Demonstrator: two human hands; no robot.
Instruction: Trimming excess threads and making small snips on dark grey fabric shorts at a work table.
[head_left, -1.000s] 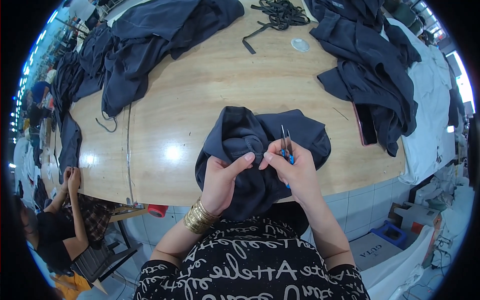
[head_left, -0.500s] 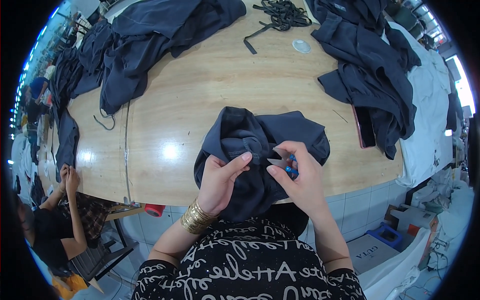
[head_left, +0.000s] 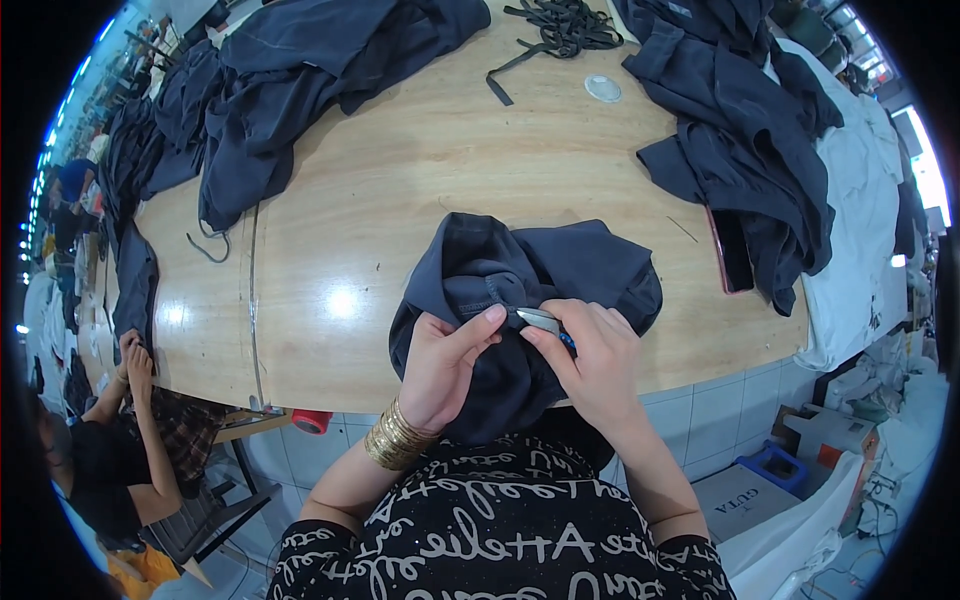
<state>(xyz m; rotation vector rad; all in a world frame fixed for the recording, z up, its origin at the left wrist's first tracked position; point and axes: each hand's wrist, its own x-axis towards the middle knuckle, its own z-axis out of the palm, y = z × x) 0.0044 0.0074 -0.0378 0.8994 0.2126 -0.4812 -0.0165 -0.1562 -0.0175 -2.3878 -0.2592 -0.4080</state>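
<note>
A dark navy garment (head_left: 590, 255) lies bunched at the table's near edge, part of it hanging over toward my lap. My left hand (head_left: 445, 360) pinches a seam of it between thumb and fingers. In my right hand (head_left: 595, 350) is a pair of thread snips (head_left: 538, 320) with blue on the handle, squeezed so the blades are together. The blade tips meet the cloth just right of my left thumb. Any thread at the tips is too small to make out.
Dark garments (head_left: 290, 80) are heaped at the far left, more (head_left: 740, 160) at the right beside a phone (head_left: 732, 255). Black cords (head_left: 565, 30) and a pale round disc (head_left: 602, 88) lie at the back. Another person's hands (head_left: 136, 360) rest at the table's left edge.
The snips' blades, apart before, have come together as my right hand closed and shifted slightly left toward the seam. My left hand keeps its pinch in the same place.
</note>
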